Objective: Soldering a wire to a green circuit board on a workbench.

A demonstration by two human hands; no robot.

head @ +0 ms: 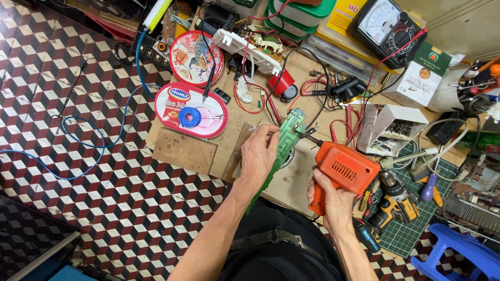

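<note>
green circuit board (285, 140) between hands, soldering gun (344, 169) touching.

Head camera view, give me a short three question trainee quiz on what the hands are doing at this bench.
1. True or false: the right hand grips an orange soldering gun.
2. What does the left hand hold? A) green circuit board B) blue solder spool C) yellow drill
3. Fill in: the gun's tip meets the board near its ____ end.

Key
1. True
2. A, the green circuit board; the blue solder spool lies on a red lid.
3. Upper
</note>
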